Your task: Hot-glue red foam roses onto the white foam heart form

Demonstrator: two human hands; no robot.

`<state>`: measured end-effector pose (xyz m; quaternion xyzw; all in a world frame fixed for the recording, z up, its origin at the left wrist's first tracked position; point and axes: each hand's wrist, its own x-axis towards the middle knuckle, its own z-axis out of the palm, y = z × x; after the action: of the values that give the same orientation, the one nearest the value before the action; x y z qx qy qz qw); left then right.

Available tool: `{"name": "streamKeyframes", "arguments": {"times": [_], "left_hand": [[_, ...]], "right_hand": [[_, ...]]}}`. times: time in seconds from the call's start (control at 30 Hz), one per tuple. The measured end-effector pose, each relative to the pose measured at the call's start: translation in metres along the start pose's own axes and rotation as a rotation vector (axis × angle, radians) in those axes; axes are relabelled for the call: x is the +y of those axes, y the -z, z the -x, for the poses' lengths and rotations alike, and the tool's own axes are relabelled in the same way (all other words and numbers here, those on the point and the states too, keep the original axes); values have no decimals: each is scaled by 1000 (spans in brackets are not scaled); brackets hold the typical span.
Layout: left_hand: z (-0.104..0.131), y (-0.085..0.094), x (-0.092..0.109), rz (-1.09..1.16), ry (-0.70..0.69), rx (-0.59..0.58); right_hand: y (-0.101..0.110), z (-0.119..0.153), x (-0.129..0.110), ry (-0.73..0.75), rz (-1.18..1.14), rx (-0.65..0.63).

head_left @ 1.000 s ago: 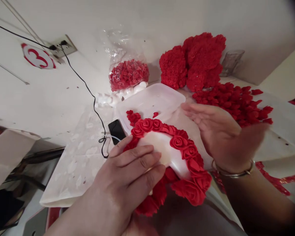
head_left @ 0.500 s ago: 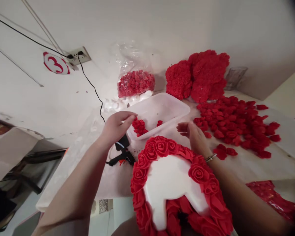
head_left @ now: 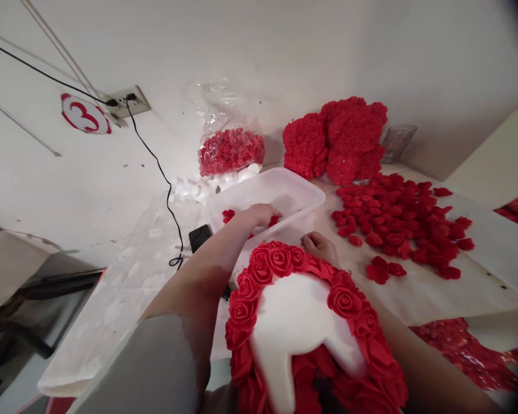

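My left hand reaches into the white plastic tray, its fingers curled down onto a small red foam rose. Another little red rose lies at the tray's left end. My right hand rests by the tray's front side with curled fingers; whatever they hold, if anything, is hidden. In front of me stands a white foam form with red foam roses fixed around its edge. It hides part of my right wrist.
Loose red rose petals are heaped at the right. Behind the tray stand a clear bag of red flowers, rose-covered shapes and a glass. A black cord hangs from the wall outlet.
My left hand has moved right and down into the tray, onto the rose. My right hand has curled its fingers and drawn back slightly. The glue gun is now mostly hidden behind my left arm.
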<state>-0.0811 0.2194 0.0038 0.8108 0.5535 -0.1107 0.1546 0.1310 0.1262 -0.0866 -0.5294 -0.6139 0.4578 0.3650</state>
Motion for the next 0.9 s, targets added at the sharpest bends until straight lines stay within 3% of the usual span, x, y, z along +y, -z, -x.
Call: {"name": "streamKeyframes", "arguments": {"times": [0.1,0.37,0.67,0.77,0.9], "left_hand": [[-5,-5,0,-26,14,-22],[1,-15,-8,15,149,71],[31,6,-7,335,89,352],[54,18,5,480,9,474],[90,29,34,615,-114,600]], "right_hand": [[-1,-1,3,9,27,-13],[-2,0,-1,3,58,-1],[-1,-6,-2,68,-17,117],[12,-10,-20,149,-78,160],[31,-10,-66,317,-157,120]]}}
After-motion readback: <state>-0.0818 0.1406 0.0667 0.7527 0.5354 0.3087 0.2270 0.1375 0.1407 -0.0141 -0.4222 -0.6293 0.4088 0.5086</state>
